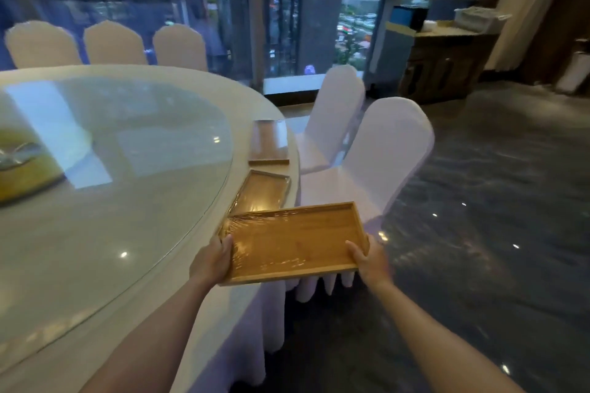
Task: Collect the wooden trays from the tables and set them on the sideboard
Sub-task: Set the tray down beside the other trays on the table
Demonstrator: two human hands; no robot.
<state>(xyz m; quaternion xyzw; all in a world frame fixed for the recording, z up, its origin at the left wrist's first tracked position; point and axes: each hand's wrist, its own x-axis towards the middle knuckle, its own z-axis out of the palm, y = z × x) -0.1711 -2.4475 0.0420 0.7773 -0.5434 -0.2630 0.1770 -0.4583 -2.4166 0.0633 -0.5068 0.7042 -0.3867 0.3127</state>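
Note:
I hold a wooden tray (293, 242) wrapped in clear film, level above the edge of the round table (178, 268). My left hand (212, 260) grips its left short end and my right hand (370, 260) grips its right short end. A second wrapped wooden tray (261, 191) lies on the table just beyond it, partly hidden by the held one. Farther along the table edge lies a third wooden tray (269, 143). The wooden sideboard (443, 64) stands at the far right by the window.
A glass turntable (127, 163) covers the middle of the white-clothed table. Two white-covered chairs (380, 153) stand against the table to the right of the trays, and three beige chairs (115, 43) at its far side. Dark glossy floor spreads right toward the sideboard, which carries boxes (479, 19).

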